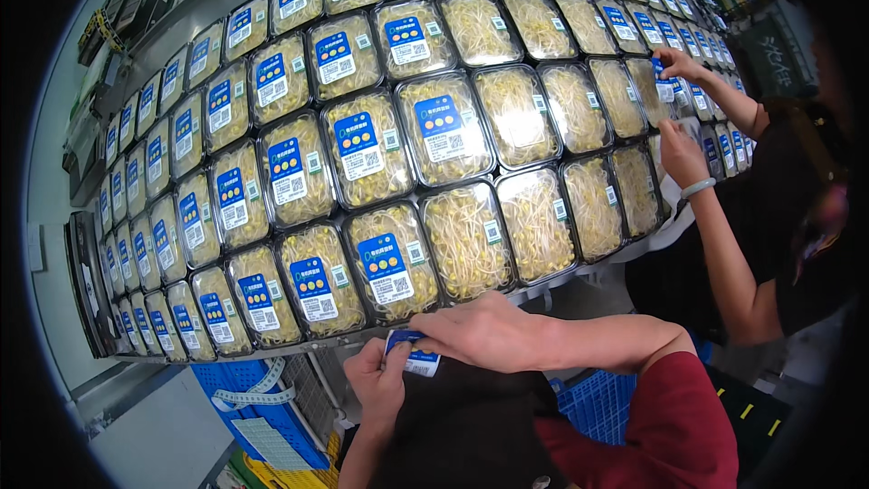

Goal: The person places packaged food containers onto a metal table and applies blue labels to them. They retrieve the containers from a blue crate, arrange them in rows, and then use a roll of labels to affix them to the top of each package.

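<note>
My left hand [377,380] grips a small roll of blue-and-white labels [422,363] in front of my body, its thumb over the printed side. From the right, my right hand [485,333] reaches across and pinches the upper edge of a label at that roll. Just beyond my hands lie rows of clear-lidded black plastic trays of bean sprouts. The closest labelled tray [385,265] carries a large blue-and-white label and a small code sticker. To its right, a tray [468,244] has only the small code sticker on its lid.
A co-worker's hands [682,149] hold labels over the trays at right. The metal table's front edge [366,336] runs before me. Below it stand a blue plastic crate [237,380] with a strip of backing tape [258,394] and another blue crate [597,407]. Dark containers [129,10] stand far left.
</note>
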Demonstrator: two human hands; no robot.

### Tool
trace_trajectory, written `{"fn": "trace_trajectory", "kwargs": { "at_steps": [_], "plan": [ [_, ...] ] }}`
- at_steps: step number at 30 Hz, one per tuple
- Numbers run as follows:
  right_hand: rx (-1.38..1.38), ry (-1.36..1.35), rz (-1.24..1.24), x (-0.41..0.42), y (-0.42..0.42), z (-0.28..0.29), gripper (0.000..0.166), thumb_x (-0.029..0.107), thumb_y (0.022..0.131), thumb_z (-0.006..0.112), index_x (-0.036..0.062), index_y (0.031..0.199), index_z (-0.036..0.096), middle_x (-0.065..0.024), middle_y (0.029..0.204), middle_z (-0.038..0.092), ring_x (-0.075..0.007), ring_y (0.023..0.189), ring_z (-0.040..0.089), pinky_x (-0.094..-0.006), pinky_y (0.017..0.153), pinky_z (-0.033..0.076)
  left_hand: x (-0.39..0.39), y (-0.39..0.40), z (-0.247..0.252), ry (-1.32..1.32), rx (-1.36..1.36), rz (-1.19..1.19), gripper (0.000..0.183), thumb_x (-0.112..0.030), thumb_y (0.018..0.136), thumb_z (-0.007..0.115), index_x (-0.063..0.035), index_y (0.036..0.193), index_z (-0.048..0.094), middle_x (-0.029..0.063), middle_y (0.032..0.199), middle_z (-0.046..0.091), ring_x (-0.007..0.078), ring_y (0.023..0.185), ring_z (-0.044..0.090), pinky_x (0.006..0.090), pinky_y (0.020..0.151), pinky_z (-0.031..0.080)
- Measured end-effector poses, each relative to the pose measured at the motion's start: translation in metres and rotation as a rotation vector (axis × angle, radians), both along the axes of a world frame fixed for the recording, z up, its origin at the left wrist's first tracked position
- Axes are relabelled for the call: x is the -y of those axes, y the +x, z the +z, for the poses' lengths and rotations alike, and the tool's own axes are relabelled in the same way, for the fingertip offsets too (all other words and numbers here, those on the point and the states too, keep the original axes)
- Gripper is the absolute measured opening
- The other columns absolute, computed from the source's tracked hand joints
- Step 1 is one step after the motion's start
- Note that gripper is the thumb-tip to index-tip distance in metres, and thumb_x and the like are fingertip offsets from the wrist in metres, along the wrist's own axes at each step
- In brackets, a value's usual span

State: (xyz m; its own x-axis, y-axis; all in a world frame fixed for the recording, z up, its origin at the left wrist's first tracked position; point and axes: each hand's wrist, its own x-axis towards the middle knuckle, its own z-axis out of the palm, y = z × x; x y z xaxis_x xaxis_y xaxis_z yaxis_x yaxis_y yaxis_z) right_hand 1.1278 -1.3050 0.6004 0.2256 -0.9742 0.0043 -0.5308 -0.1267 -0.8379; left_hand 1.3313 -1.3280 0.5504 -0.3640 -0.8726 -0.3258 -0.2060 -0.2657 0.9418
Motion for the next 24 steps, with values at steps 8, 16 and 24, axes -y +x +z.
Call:
{"fn": "trace_trajectory", "kwargs": {
  "at_steps": [8, 16, 24],
  "plan": [
    [-0.243, 0.188, -0.306, 0.052, -0.092, -0.022, 0.029, 0.033, 0.082, 0.063, 0.0058, 0.09, 0.058, -0.0131, 0.078, 0.064, -0.0298, 0.069, 0.063, -0.038, 0.059, 0.049, -0.021, 0.039, 0.0, 0.335, 0.059, -0.009, 0.012, -0.002, 0.08, 0.064, 0.0035, 0.09, 0.068, 0.0026, 0.076, 0.066, 0.005, 0.067, 0.057, 0.0195, 0.061, 0.045],
    [-0.766, 0.216, 0.009, 0.048, -0.068, -0.068, 0.057, 0.037, 0.071, 0.072, 0.0094, 0.113, 0.044, -0.0109, 0.099, 0.056, -0.0314, 0.083, 0.061, -0.0409, 0.062, 0.049, -0.007, 0.047, 0.011, 0.088, -0.037, -0.053, 0.015, 0.001, 0.079, 0.059, 0.0052, 0.091, 0.067, 0.0057, 0.079, 0.068, 0.0076, 0.069, 0.06, 0.0208, 0.065, 0.047],
    [0.341, 0.461, -0.185, 0.038, -0.023, -0.025, 0.063, 0.03, 0.077, 0.072, 0.0012, 0.125, 0.042, -0.0133, 0.113, 0.054, -0.0195, 0.083, 0.062, -0.0311, 0.069, 0.05, 0.0, 0.053, 0.014, -0.101, -0.064, -0.189, 0.01, 0.0, 0.074, 0.063, 0.0043, 0.081, 0.068, 0.0068, 0.066, 0.066, 0.0107, 0.057, 0.061, 0.0224, 0.057, 0.047]
  ]
}}
